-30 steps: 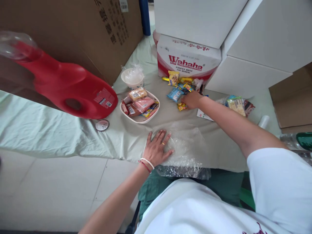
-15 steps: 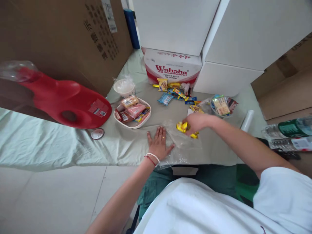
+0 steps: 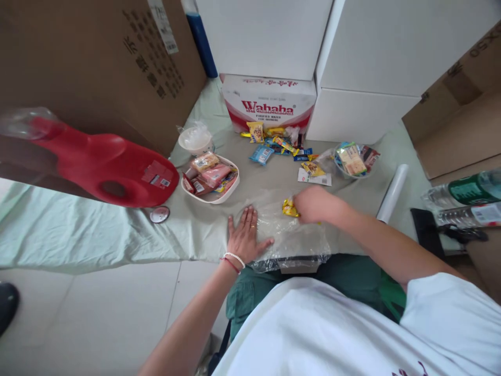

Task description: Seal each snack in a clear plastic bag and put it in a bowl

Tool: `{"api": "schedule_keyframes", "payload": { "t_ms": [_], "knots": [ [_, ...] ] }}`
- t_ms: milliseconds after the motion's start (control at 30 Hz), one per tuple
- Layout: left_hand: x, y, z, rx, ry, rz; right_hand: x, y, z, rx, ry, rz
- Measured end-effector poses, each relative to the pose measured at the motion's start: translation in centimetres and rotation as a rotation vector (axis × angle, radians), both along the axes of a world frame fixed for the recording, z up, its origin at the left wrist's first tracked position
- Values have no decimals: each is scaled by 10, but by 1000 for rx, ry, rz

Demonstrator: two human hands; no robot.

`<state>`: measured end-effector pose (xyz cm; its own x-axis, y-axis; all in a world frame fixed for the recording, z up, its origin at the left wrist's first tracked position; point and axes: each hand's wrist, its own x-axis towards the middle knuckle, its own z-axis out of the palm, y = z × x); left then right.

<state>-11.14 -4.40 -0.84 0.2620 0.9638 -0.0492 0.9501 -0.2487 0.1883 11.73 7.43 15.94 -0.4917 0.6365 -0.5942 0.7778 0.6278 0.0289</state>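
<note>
My left hand point(image 3: 243, 236) lies flat with its fingers spread on the left part of a clear plastic sheet point(image 3: 287, 243), which hangs over the table's front edge. Over the same sheet, my right hand point(image 3: 316, 204) is closed around a yellow-wrapped snack point(image 3: 290, 208), part of which sticks out on the left; a bit of yellow also shows beneath the hand. Behind the right hand lie a white card point(image 3: 314, 177) and another yellow snack packet point(image 3: 313, 168). A white bowl point(image 3: 222, 199) of wrapped snacks stands left of the hands.
Loose snack packets point(image 3: 261, 154) lie before the Wahaba carton point(image 3: 270, 107). A clear bowl of snacks point(image 3: 354, 159), a white roll point(image 3: 392, 193) and plastic bottles point(image 3: 472, 190) are on the right. At left are a red jug point(image 3: 113, 167), a round badge point(image 3: 159, 214) and a white cup point(image 3: 195, 141).
My right hand has shifted slightly and now covers more of the yellow snack. My left hand stays flat on the sheet. The whole view has shifted a little, and a dark shoe shows at left.
</note>
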Motion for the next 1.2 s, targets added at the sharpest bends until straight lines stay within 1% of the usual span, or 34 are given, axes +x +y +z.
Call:
{"api": "schedule_keyframes", "payload": {
  "t_ms": [33,100,167,200,267,367,433,500,567,600,733,833,933,1000,1100,1200],
  "knots": [
    [1,0,1,1,-2,0,-14,-6,-3,-48,4,49],
    [1,0,3,-2,-3,3,-37,-15,-15,-136,-17,117],
    [1,0,3,-4,-6,7,-49,-19,-29,-175,-39,141],
    [1,0,3,-5,-8,7,-50,-19,-35,-176,-37,137],
    [-1,-1,3,-2,-18,1,-41,-17,-44,-163,20,111],
    [-2,-1,1,7,-35,-11,-17,-16,-49,-110,117,-22],
    [-2,-1,1,9,-42,-9,-5,-20,-49,-25,158,-119],
    [-2,-1,2,3,-47,-4,-2,-29,-49,78,211,-161],
    [-1,-1,4,-5,-50,3,-6,-41,-52,153,285,-161],
    [0,-1,5,-8,-51,5,-9,-48,-55,166,311,-157],
    [1,-1,7,-10,-47,7,-19,-72,-76,143,353,-147],
    [0,-2,7,-3,-41,-2,-14,-78,-88,136,338,-153],
    [-2,-2,6,-3,-25,-13,-4,-75,-89,108,304,-141],
    [-3,-2,6,-16,-16,-32,1,-72,-87,97,303,-100],
    [-4,-1,6,-47,-14,-45,4,-69,-85,109,302,-38],
    [-4,-1,6,-64,-22,-37,7,-65,-86,107,255,-15]
  ]
}}
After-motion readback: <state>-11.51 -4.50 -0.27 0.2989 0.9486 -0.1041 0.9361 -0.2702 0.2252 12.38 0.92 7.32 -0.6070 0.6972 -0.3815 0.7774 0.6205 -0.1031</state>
